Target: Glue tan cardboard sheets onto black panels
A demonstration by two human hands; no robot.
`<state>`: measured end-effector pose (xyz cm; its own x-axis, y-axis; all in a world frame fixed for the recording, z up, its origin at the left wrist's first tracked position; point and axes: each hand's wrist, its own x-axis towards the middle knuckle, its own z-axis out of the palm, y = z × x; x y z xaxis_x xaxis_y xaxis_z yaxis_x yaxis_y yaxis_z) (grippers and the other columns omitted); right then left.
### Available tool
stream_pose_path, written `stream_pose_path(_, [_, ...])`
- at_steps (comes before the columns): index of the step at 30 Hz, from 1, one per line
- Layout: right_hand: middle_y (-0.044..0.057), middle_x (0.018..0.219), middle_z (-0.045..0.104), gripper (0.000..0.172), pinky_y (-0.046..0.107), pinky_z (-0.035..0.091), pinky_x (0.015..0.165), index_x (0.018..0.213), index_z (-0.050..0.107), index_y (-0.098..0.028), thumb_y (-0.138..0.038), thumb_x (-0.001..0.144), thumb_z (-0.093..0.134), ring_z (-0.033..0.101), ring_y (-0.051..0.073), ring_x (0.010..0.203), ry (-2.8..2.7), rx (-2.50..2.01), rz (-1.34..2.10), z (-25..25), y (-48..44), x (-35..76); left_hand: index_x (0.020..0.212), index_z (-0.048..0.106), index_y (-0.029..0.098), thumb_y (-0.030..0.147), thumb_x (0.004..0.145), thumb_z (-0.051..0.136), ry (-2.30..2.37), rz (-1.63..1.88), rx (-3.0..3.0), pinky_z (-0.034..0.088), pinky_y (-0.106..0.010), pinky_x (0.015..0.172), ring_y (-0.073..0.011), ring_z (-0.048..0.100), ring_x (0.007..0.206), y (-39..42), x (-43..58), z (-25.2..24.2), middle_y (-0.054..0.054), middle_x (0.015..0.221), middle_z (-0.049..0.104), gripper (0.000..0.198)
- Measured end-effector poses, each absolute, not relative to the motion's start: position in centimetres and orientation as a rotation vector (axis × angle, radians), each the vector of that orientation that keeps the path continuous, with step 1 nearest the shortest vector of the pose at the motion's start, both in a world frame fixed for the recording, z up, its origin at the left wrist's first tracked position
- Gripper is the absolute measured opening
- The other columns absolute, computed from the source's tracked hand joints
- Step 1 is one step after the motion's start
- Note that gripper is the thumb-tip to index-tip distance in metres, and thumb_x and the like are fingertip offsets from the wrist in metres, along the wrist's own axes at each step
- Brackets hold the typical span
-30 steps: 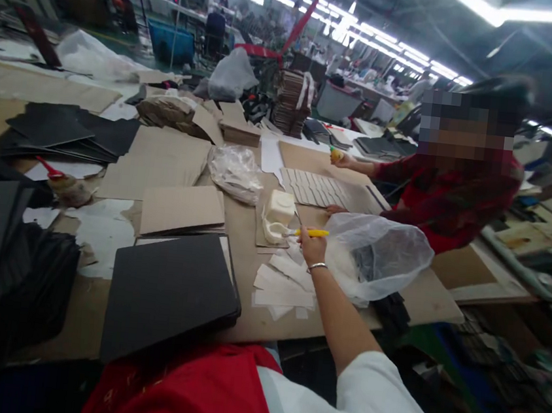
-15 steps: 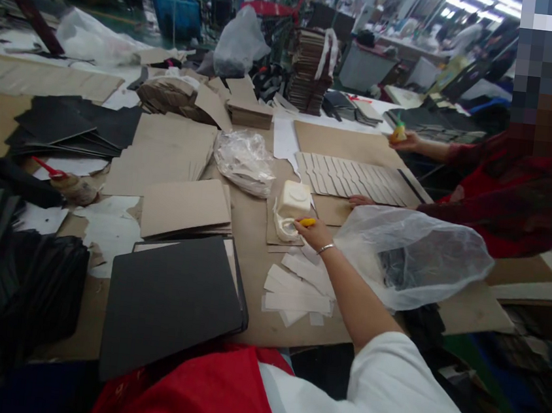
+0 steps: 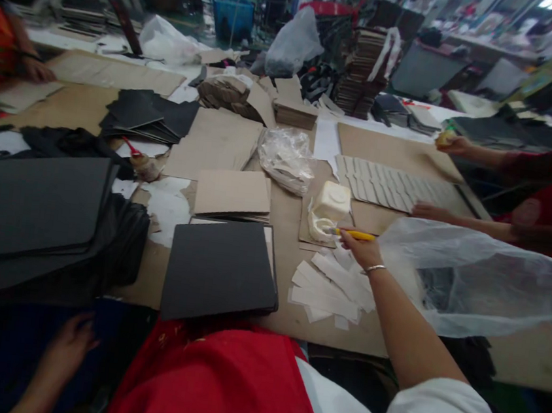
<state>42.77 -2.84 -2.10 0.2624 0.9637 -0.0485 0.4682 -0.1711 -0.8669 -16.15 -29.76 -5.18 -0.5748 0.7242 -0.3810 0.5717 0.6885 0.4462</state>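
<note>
My right hand [image 3: 361,248] is closed on a yellow-handled tool [image 3: 358,235], whose tip is at the opening of a cream plastic container [image 3: 331,202] smeared with a whitish substance. Near the bottom left, my left hand [image 3: 69,342] is off the table over dark blue cloth, blurred, its fingers loosely apart with nothing visible in them. Pale paper strips [image 3: 323,293] lie fanned out just below the container. In front of my red apron rests a stack of black boards [image 3: 222,273], with tan boards [image 3: 233,192] behind it.
A clear plastic bag [image 3: 486,274] lies right of my forearm. Another person's hands are at the right, one with a small bottle [image 3: 445,139], one by a row of grey pieces [image 3: 387,185]. A person works at far left. Large black boards [image 3: 34,207] are stacked at left.
The view has turned left, shifting the table rightward in the picture. My left hand and a person at far left have come into view. The yellow handle in my right hand shows more fully.
</note>
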Motion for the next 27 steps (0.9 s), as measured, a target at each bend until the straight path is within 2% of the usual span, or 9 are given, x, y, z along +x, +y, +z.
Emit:
stream_pose_path(3, [0.000,0.054,0.062,0.014,0.022,0.051,0.046,0.072,0.064,-0.016,-0.029,0.072,0.061,0.055,0.009,0.042,-0.900,-1.771,0.797,-3.9,-2.2,41.4,0.083,0.052,0.034,0.057,0.075,0.044,2.244,0.585,0.820,0.055,-0.030,0.068,-0.0121,0.064,0.061,-29.9,-16.0,-3.7,0.021,0.055,0.059,0.025])
stream_pose_path(5, [0.000,0.050,0.060,0.014,0.021,0.049,0.041,0.060,0.060,-0.016,-0.025,0.072,0.059,0.052,0.008,0.038,-0.790,-1.788,0.770,-4.5,-2.3,41.2,0.082,0.054,0.034,0.061,0.073,0.047,2.204,0.624,0.862,0.054,-0.035,0.075,-0.0153,0.065,0.070,-30.2,-15.9,-2.8,0.019,0.061,0.064,0.030])
stream_pose_path(8, [0.004,0.049,0.059,0.017,0.020,0.045,0.039,0.050,0.058,-0.016,-0.019,0.067,0.062,0.051,0.008,0.034,-0.695,-1.812,0.727,-4.1,-3.3,42.1,0.086,0.058,0.037,0.064,0.071,0.049,2.200,0.656,1.087,0.048,-0.041,0.092,-0.0202,0.061,0.101,-30.4,-15.1,-1.5,0.017,0.092,0.069,0.032])
stream_pose_path(11, [0.006,0.049,0.058,0.020,0.020,0.042,0.040,0.048,0.057,-0.017,-0.016,0.067,0.061,0.049,0.005,0.033,-0.634,-1.785,0.687,-2.4,-4.4,42.6,0.106,0.056,0.036,0.060,0.074,0.050,2.170,0.624,1.270,0.042,-0.040,0.101,-0.0215,0.053,0.116,-29.9,-12.9,-0.2,0.009,0.126,0.057,0.040])
stream_pose_path(14, [0.001,0.045,0.052,0.023,0.019,0.036,0.037,0.050,0.053,-0.019,-0.016,0.073,0.055,0.044,0.002,0.033,-0.476,-1.602,0.758,0.0,-4.9,41.2,0.137,0.034,0.020,0.058,0.079,0.046,2.005,0.640,1.328,0.040,-0.039,0.102,-0.0241,0.045,0.125,-27.7,-9.3,0.7,-0.009,0.144,0.039,0.071])
stream_pose_path(16, [-0.002,0.042,0.047,0.025,0.018,0.030,0.034,0.051,0.049,-0.020,-0.014,0.075,0.051,0.041,0.001,0.032,-0.393,-1.470,0.871,1.4,-5.1,39.4,0.143,0.023,0.012,0.057,0.083,0.040,1.910,0.669,1.412,0.033,-0.039,0.108,-0.0239,0.034,0.134,-25.3,-6.8,1.0,-0.014,0.147,0.032,0.077])
stream_pose_path(21, [-0.007,0.043,0.039,0.019,0.016,0.026,0.033,0.058,0.048,-0.020,-0.021,0.076,0.053,0.032,0.001,0.032,-0.435,-1.289,1.138,3.9,-6.1,34.7,0.141,0.024,0.005,0.052,0.088,0.031,1.870,0.637,1.537,0.024,-0.039,0.112,-0.0225,0.027,0.137,-19.9,-3.2,1.6,-0.018,0.147,0.030,0.071])
stream_pose_path(24, [-0.009,0.042,0.036,0.022,0.015,0.025,0.032,0.062,0.049,-0.020,-0.035,0.076,0.058,0.027,0.002,0.031,-0.546,-1.142,1.298,5.1,-6.1,32.6,0.135,0.036,0.007,0.049,0.087,0.037,1.907,0.604,1.676,0.025,-0.039,0.112,-0.0238,0.032,0.134,-19.1,-3.8,2.4,-0.017,0.144,0.037,0.063])
stream_pose_path(27, [-0.008,0.043,0.037,0.036,0.018,0.028,0.033,0.072,0.055,-0.020,-0.055,0.078,0.051,0.029,0.004,0.033,-0.785,-1.106,1.352,6.3,-4.6,29.8,0.114,0.056,0.013,0.038,0.091,0.032,1.990,0.736,1.845,0.033,-0.037,0.107,-0.0216,0.047,0.121,-18.5,-5.1,4.0,-0.013,0.126,0.056,0.042])
